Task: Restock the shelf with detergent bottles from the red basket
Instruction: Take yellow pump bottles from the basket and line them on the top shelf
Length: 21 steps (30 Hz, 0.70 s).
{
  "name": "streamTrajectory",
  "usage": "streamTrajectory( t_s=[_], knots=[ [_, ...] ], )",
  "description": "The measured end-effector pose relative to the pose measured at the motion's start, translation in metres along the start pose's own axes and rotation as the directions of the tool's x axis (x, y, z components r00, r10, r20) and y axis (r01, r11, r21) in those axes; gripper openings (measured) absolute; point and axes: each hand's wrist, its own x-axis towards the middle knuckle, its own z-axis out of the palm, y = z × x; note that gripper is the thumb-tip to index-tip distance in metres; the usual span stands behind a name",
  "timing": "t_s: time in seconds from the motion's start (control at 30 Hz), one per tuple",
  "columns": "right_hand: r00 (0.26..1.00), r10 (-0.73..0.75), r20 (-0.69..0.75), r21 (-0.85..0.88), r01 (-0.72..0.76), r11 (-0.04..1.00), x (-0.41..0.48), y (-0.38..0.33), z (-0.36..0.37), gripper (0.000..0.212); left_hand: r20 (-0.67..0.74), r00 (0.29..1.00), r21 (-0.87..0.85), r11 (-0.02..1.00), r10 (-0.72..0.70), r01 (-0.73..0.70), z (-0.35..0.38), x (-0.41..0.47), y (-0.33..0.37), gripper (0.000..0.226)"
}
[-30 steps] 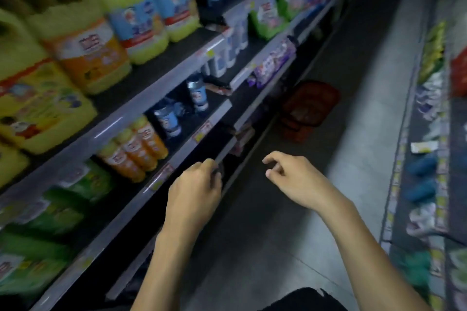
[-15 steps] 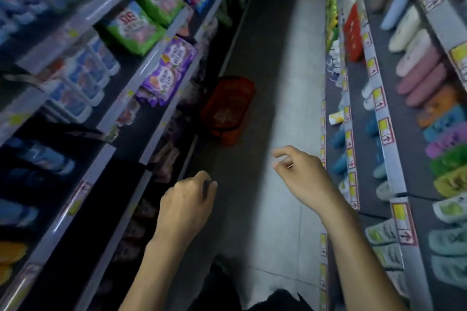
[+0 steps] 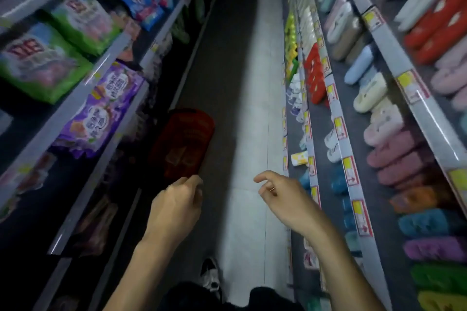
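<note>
From the head camera, the view ran down a narrow shop aisle with a pale tiled floor [image 3: 252,113]. The red basket [image 3: 185,141] sat on the floor at the left side of the aisle, just beside the base of the left shelving [image 3: 106,78], a little farther away than both hands. What lay inside it could not be told; the picture was dim and blurred there. The left hand [image 3: 177,206] hung just near of the basket's near end, fingers curled loosely inward, with nothing in its grasp. The right hand [image 3: 283,197] hovered over the floor to the right, well apart from the basket, its fingers half bent and spread, also empty; a thin ring [image 3: 272,188] showed on 1 finger. The left shelves carried green bags [image 3: 45,65] and purple bags [image 3: 101,111]. The right shelving [image 3: 348,159] held rows of coloured slippers [image 3: 394,156]. A shoe [image 3: 210,275] showed at the near edge.
</note>
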Motion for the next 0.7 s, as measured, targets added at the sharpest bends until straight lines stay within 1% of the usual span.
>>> streamTrajectory(
  t_s=[0.1, 0.2, 0.33, 0.43, 0.53, 0.6, 0.7],
  knots=[
    [0.999, 0.014, -0.045, 0.017, -0.013, 1.000, 0.052, -0.004, -0.031, 0.028, 0.024, 0.998, 0.026, 0.998, 0.059, -0.060, -0.008, 0.071, 0.012, 0.021],
    [0.998, 0.051, -0.036, 0.053, -0.049, 0.997, 0.101, 0.005, -0.053, 0.027, 0.093, 0.989, 0.047, 0.992, 0.110, -0.115, -0.002, 0.135, 0.022, 0.022],
    [0.997, 0.075, 0.011, 0.082, -0.076, 0.994, 0.184, 0.026, -0.077, 0.028, 0.191, 0.978, 0.094, 0.990, 0.082, -0.101, 0.023, 0.220, 0.031, 0.023],
    [0.991, 0.058, 0.121, 0.035, -0.063, 0.997, 0.260, 0.042, -0.095, 0.029, 0.240, 0.971, 0.096, 0.995, -0.011, -0.013, 0.040, 0.278, 0.034, 0.024],
    [0.977, -0.003, 0.214, -0.030, 0.010, 0.999, 0.341, 0.043, -0.119, 0.030, 0.249, 0.956, 0.098, 0.986, -0.153, 0.132, 0.044, 0.329, 0.035, 0.021],
    [0.951, -0.064, 0.302, -0.059, 0.086, 0.995, 0.389, 0.029, -0.131, 0.032, 0.230, 0.938, 0.077, 0.965, -0.260, 0.249, 0.040, 0.356, 0.035, 0.021],
    [0.882, -0.138, 0.451, -0.109, 0.207, 0.972, 0.453, -0.005, -0.135, 0.034, 0.156, 0.892, 0.028, 0.905, -0.424, 0.425, 0.033, 0.380, 0.026, 0.022]
  ],
)
